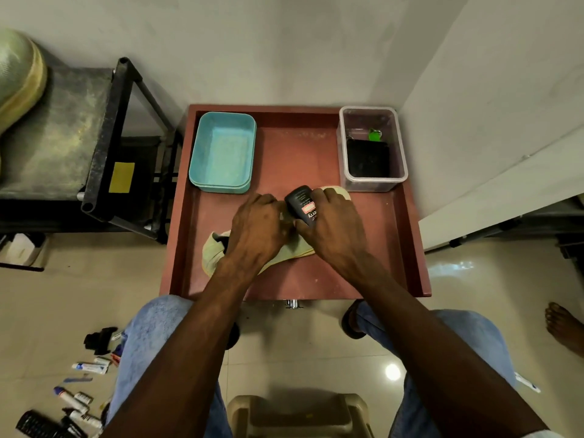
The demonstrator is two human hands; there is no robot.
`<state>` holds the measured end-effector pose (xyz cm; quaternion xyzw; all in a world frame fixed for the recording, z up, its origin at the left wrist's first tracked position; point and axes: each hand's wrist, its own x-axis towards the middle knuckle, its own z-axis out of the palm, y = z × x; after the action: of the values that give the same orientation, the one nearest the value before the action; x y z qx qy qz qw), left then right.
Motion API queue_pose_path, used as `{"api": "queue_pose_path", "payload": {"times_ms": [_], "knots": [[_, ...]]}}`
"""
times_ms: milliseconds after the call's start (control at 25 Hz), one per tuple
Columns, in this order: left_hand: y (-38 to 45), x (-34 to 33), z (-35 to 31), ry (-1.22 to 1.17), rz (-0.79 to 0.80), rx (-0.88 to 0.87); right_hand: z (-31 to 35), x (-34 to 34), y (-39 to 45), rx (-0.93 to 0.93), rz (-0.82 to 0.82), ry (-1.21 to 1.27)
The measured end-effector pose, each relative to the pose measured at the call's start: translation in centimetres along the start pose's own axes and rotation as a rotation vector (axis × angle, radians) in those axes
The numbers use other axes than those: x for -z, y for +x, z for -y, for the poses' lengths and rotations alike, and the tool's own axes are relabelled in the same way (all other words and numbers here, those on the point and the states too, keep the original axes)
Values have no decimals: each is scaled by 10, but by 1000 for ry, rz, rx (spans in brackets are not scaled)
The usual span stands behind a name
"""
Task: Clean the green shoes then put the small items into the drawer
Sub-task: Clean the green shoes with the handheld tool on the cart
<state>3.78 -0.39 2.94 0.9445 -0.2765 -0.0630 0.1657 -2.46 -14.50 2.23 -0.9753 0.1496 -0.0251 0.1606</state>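
A reddish-brown drawer [407, 235] stands pulled open in front of me. In it lies a pale green cloth [211, 251], stretching from lower left to behind my hands. My right hand [331, 226] grips a small black bottle [301, 200] with a red and white label over the cloth. My left hand [256, 229] rests on the cloth right beside the bottle, fingers curled down; what they hold is hidden. No green shoes are in view.
A teal tub [221, 153] sits at the drawer's back left, a clear box [373, 147] with a black item and a green piece at back right. Markers, tubes and a black comb [79, 396] lie on the floor at lower left. A black rack [104, 147] stands left.
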Motion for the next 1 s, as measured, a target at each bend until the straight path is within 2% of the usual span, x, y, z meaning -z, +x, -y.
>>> {"api": "queue_pose_path", "payload": {"times_ms": [80,160,240,320,400,480,600,640,760,800,840,920,960,1000], "knots": [[2,-7,-1,-3,41,37,-12,9,3,-85,-52,33],[1,-10,-2,-11,33,77,-22,13,0,-179,-148,-46],[1,-11,-4,31,47,78,-12,5,-7,-73,-94,-78],[1,-13,-2,43,53,83,-11,2,-9,-4,-3,15],[0,-13,1,23,41,94,-25,11,-3,-129,-57,80],[0,-13,3,11,39,98,-30,13,-5,-212,-130,-3],[1,-11,3,13,53,105,-9,0,-17,26,7,-13],[3,-10,4,2,40,112,-11,2,-16,45,43,23],[7,-4,10,-46,-30,137,-35,16,-7,-142,-105,9],[8,-2,12,-66,-40,147,-34,16,-9,-142,-119,-41],[9,0,12,-85,-41,158,-26,11,-13,-69,-79,-65],[11,1,14,-108,-41,183,3,-2,-22,130,128,16],[13,1,15,-123,-40,197,7,-4,-23,162,237,72],[14,0,16,-144,-38,208,2,-1,-18,145,248,104]]}}
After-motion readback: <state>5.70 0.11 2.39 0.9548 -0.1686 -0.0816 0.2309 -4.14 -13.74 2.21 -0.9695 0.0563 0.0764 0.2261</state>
